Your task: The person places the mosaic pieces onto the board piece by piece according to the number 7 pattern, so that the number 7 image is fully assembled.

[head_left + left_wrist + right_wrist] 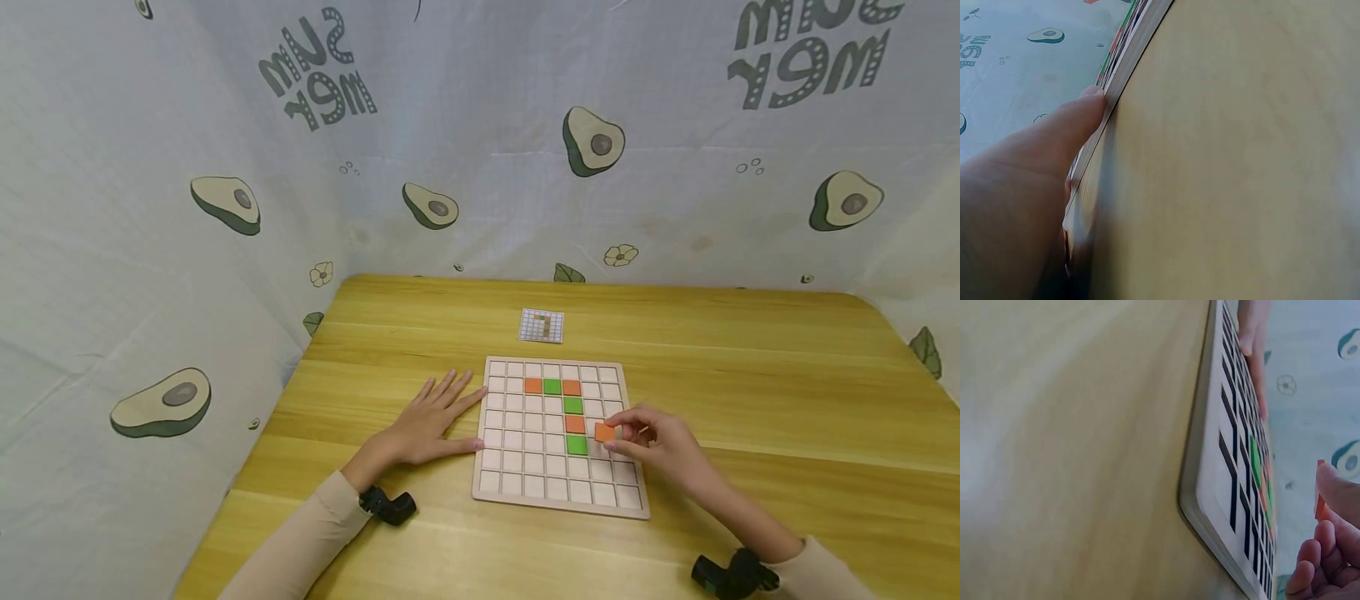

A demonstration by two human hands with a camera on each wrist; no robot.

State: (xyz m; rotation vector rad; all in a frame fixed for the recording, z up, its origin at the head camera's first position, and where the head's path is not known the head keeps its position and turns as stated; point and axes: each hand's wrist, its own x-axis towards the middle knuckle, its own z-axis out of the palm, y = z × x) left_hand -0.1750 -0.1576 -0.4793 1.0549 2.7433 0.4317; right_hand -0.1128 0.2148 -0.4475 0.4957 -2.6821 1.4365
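Observation:
A square white grid board [517, 487] lies flat on the table, with several orange and green tiles set in its cells. Three make a row near the top, orange, green [552, 387], orange, and a column runs down from the right one, ending in a green tile [576, 445]. My right hand [667, 446] pinches an orange square tile [604, 432] between thumb and fingers, over the board's right half. In the right wrist view that tile [1320, 490] is seen edge-on, raised above the board. My left hand [431, 425] lies with fingers spread, thumb and index fingertips at the board's left edge.
Behind the board lies a small card [541, 326] printed with a grid and a coloured pattern. The wooden table [750, 375] ends at a white cloth [480, 100] printed with avocados. A black wrist device [387, 505] sits on each wrist.

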